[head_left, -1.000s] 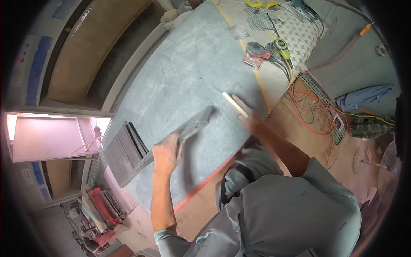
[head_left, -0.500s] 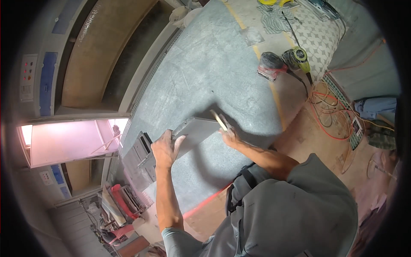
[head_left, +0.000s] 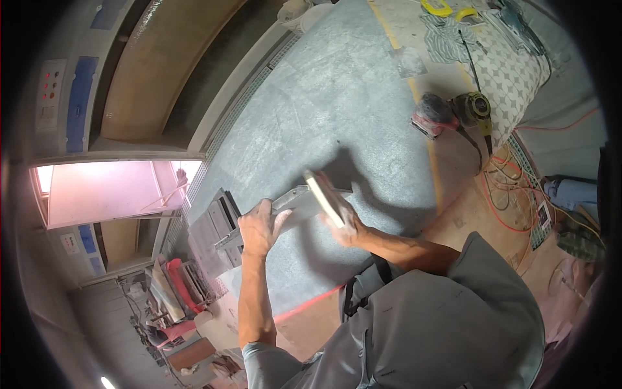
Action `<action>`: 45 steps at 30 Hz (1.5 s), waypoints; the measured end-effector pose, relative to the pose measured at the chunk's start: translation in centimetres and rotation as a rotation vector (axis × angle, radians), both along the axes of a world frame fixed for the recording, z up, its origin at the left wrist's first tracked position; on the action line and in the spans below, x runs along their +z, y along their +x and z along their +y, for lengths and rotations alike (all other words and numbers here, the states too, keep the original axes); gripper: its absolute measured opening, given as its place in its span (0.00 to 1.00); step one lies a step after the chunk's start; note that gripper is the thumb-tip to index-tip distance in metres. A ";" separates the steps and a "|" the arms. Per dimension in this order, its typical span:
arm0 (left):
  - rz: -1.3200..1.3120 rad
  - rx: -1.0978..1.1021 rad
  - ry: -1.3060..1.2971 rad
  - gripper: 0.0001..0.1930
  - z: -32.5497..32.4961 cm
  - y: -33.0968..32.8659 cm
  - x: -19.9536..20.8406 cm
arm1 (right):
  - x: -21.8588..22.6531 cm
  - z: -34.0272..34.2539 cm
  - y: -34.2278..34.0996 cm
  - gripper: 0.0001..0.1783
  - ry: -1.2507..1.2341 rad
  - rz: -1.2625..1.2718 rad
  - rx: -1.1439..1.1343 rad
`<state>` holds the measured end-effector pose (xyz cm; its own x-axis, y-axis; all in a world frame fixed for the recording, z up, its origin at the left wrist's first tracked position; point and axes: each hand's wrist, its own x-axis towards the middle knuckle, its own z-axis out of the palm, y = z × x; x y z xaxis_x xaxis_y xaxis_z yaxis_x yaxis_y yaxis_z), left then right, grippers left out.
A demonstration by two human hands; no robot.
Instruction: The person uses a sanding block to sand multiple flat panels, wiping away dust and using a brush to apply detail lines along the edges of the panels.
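My left hand (head_left: 258, 228) grips the left end of a flat grey panel (head_left: 299, 209), thumb on the near face and fingers over the top edge. The panel is held tilted above the grey-blue table covering (head_left: 291, 123). In my right hand (head_left: 347, 225) is a cream-coloured flat block (head_left: 324, 200), which looks like a sanding block. It stands on edge across the panel's right part and hides some of it; whether it touches the panel I cannot tell. Left of my left hand lie several dark grey panels (head_left: 223, 217).
Two power sanders, one red and black (head_left: 433, 117), one yellow-green and black (head_left: 478, 107), rest on the table's right side. Tangled orange hoses (head_left: 508, 170) lie beyond the right edge. A patterned cushion-like bundle (head_left: 512, 74) sits far right; a cabinet with brown panels (head_left: 162, 71) stands at left.
My right hand and the cream block have moved left over the panel, and more of the block's length shows. My left hand keeps its grip. The whole view has shifted slightly.
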<state>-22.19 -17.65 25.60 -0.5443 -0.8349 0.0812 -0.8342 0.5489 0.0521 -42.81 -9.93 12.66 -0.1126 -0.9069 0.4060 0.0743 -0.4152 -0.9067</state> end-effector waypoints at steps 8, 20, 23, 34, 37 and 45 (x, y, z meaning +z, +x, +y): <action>-0.027 0.037 0.011 0.30 0.1 0.3 -0.7 | -2.0 1.1 0.4 0.42 0.113 -0.054 -0.021; 0.001 0.017 -0.038 0.27 1.4 1.2 -0.5 | 3.8 1.2 1.0 0.38 0.310 -0.103 0.003; 0.027 0.035 -0.069 0.28 1.9 1.7 -0.7 | -0.9 2.3 1.4 0.25 0.512 -0.149 0.032; 0.192 0.067 -0.198 0.27 6.2 7.1 -0.9 | 2.2 4.7 -8.8 0.35 0.409 0.428 -0.013; 0.208 0.315 -0.397 0.35 8.7 14.5 1.1 | 16.4 4.2 -7.7 0.38 0.032 0.853 -0.212; 1.311 0.595 0.250 0.27 8.4 22.0 -11.1 | 8.5 1.7 19.9 0.34 -0.515 1.142 0.004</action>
<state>-0.22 -9.27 14.53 0.2274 -0.9720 0.0587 -0.2107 0.0097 0.9775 -22.96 -8.21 21.18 0.5391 -0.6136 0.5769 -0.6440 -0.7418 -0.1872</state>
